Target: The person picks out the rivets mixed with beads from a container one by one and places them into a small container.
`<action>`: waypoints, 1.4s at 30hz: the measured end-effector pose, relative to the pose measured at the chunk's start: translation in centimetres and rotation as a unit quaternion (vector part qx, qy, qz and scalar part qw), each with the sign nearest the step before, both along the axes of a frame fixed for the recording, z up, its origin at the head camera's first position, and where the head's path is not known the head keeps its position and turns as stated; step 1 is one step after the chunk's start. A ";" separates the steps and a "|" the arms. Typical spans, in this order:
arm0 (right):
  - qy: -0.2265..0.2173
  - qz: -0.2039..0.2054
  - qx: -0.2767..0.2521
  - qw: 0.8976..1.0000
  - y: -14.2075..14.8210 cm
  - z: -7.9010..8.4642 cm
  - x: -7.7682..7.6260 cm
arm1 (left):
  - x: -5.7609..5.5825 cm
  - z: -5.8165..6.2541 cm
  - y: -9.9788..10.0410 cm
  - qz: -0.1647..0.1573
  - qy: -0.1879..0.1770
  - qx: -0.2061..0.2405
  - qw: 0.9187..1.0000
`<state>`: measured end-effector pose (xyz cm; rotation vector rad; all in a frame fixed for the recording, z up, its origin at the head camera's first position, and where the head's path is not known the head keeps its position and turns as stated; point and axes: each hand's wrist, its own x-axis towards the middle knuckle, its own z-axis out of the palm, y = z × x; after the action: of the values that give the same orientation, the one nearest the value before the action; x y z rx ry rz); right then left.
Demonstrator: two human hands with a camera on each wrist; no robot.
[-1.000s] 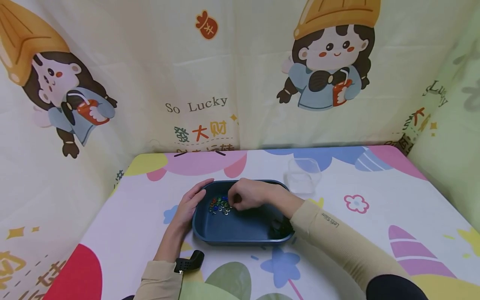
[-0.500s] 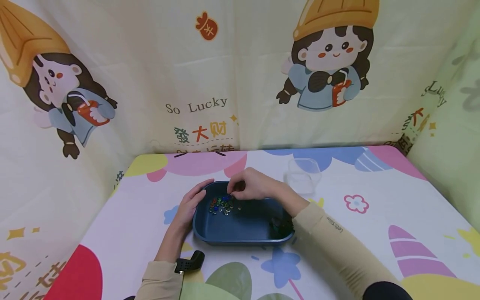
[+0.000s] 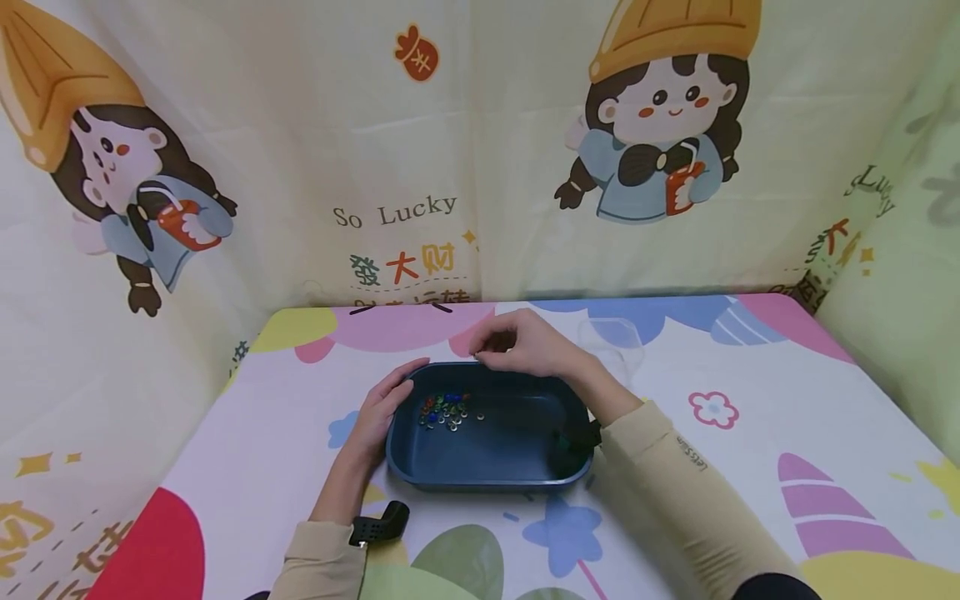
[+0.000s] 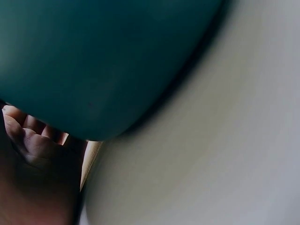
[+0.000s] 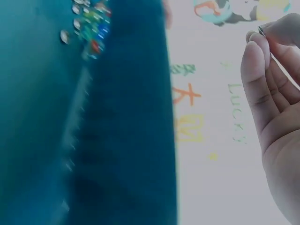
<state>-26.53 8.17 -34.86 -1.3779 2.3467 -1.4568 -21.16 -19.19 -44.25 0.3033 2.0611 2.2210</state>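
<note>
A dark blue oblong tray (image 3: pixel 487 475) sits on the table. Small shiny glass-like gems (image 3: pixel 444 410) in red, blue, green and clear lie in its left half, with one clear gem (image 3: pixel 481 417) a little apart to the right. My left hand (image 3: pixel 378 412) grips the tray's left end, fingers along the far left corner and thumb at the rim. My right hand (image 3: pixel 525 343) is over the tray's far rim, pinching a tiny shiny gem (image 5: pixel 261 31) between thumb and forefinger. Most of that gem is hidden by the fingertips.
Behind the tray to the right stands a clear plastic container (image 3: pixel 618 337), partly covered by the right forearm. A patterned cloth (image 3: pixel 750 492) covers the table, and a printed curtain (image 3: pixel 517 167) hangs behind it. The right wrist's black camera (image 3: pixel 581 437) overlaps the tray's right end.
My right hand has lifted from the gems and moved back and slightly right, past the far rim, with a gem in its pinch. One clear gem now shows apart from the pile. The left hand stays put.
</note>
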 end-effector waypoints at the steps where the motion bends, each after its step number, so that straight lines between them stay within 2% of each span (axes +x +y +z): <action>1: -0.004 -0.007 -0.002 1.000 0.4 0.4 0.1 | 0.0 0.0 0.0 0.001 -0.001 0.000 1.000; 7: -0.028 -0.049 -0.012 0.998 3.2 2.3 0.5 | 0.2 -0.1 0.0 0.002 -0.004 -0.002 1.000; 12: -0.031 -0.074 -0.019 0.997 6.0 2.8 0.5 | 0.2 -0.2 0.0 0.005 -0.008 -0.003 1.000; 17: -0.031 -0.118 -0.012 0.992 8.8 2.9 0.6 | 0.2 -0.2 0.0 0.003 -0.008 -0.002 1.000; 25: -0.046 -0.179 0.018 0.983 11.8 1.5 0.3 | 0.2 -0.2 -0.2 0.005 -0.008 -0.001 1.000; 32: -0.058 -0.228 0.088 0.968 13.3 -0.1 0.0 | 0.2 -0.2 -0.2 0.002 -0.008 -0.001 1.000; 38: -0.063 -0.234 0.116 0.963 14.1 -1.2 -0.4 | 0.2 -0.1 -0.2 -0.002 0.000 -0.006 1.000; 42: -0.057 -0.237 0.122 0.962 14.4 -1.3 -0.4 | 0.1 0.0 -0.1 -0.003 -0.002 -0.008 1.000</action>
<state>-26.96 22.56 -36.15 -0.6835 2.7832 -1.2261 -21.10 -19.29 -44.20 0.3031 2.0722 2.1977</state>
